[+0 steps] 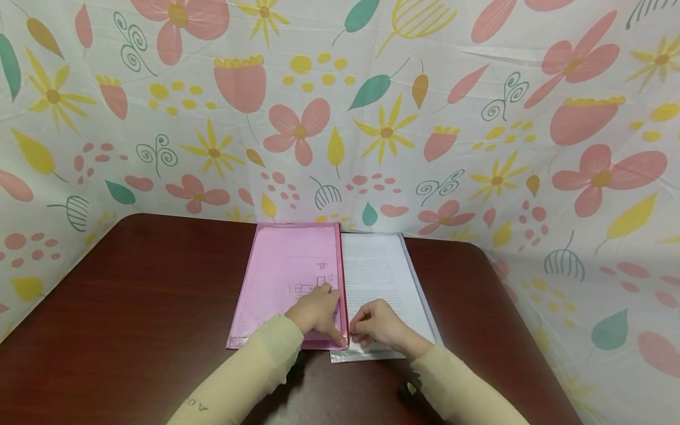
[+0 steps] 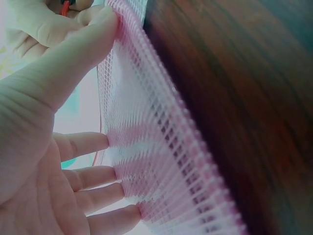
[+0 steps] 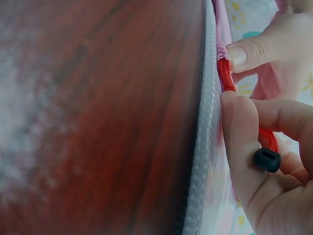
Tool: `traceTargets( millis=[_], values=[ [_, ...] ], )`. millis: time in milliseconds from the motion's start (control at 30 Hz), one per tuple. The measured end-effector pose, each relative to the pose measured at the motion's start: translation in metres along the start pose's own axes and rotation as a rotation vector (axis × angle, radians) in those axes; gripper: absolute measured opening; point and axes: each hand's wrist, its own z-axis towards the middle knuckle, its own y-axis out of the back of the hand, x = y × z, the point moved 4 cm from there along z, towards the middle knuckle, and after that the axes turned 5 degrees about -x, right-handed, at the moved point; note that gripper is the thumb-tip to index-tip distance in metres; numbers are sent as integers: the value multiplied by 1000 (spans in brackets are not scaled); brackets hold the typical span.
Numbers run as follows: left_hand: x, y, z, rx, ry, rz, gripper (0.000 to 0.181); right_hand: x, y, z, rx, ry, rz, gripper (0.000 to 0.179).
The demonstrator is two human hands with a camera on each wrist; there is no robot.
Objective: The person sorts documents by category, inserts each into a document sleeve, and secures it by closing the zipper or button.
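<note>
A pink mesh zipper pouch (image 1: 271,254) with printed paper inside lies on the table, a red zipper (image 1: 342,283) along its right side. My left hand (image 1: 317,310) rests on its lower right part, fingers spread and fairly straight. In the left wrist view the thumb (image 2: 83,58) presses the pouch's corner. Beside it, my right hand (image 1: 379,323) pinches the red zipper pull, whose black tip (image 3: 267,160) sticks out under the fingers. The slider itself is hidden. A grey-edged mesh pouch (image 1: 379,265) with printed sheets lies partly under the pink one.
Both pouches lie on a dark reddish-brown table (image 1: 159,283), near its back edge. Behind and at the sides hangs a white cloth (image 1: 329,177) printed with flowers and leaves. Dark wrist-worn items (image 1: 409,389) show under the sleeves.
</note>
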Motion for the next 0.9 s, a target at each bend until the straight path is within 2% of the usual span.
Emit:
traceTargets(
  millis=[467,900],
  values=[
    [1,-1,1,1,2,-1,105,0,3,7,-41,2,6,10],
    [1,-1,0,-3,5,-11,102,-3,4,15,-58,-26,12,7]
  ],
)
